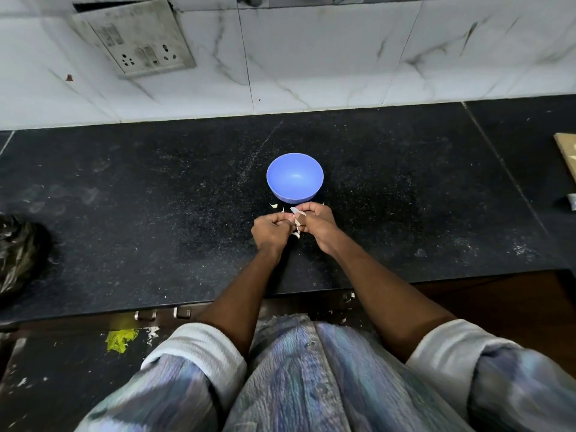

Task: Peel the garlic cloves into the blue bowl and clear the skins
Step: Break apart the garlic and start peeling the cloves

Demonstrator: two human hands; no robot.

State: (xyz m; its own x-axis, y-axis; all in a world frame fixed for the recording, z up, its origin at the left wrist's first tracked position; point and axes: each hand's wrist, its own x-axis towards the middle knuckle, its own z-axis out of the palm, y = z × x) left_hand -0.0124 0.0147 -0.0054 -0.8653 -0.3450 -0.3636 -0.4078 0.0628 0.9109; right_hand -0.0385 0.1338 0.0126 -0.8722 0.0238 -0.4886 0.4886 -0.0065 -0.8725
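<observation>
So, head view, the only one, taken in turn:
Stage: early, by my judgement; peeling is under way and no clove has reached the bowl.
Blue bowl (295, 177): stands upright at the centre of the frame on the counter (124, 198), and its inside shows bare blue with nothing in it.
Garlic clove (297, 217): held between both hands just below the bowl, a pale skin flap sticking up from the fingertips; how much skin is off is too small to tell.
Left hand (270, 230): grip closed, fingers curled and pinching the clove from the left.
Right hand (317, 225): grip closed too, fingers curled round the clove and pulling at its skin.
Loose skins (274, 206): a few pale bits lie on the counter between bowl and hands, one more under the hands; none cleared yet.
Left to do: finish this clove, drop it in the bowl, peel any others (none in sight), gather the skins.
Black bag (17, 251): crumpled at the left edge of the frame, well apart from the hands; possibly for the waste.
Counter edge: front lip runs just below the wrists, so skins swept toward the person could fall off.
Open room: dark counter spreads wide left and right of the bowl; a wooden board (567, 154) sits at the far right edge, the tiled wall (311, 57) closes off the top.
</observation>
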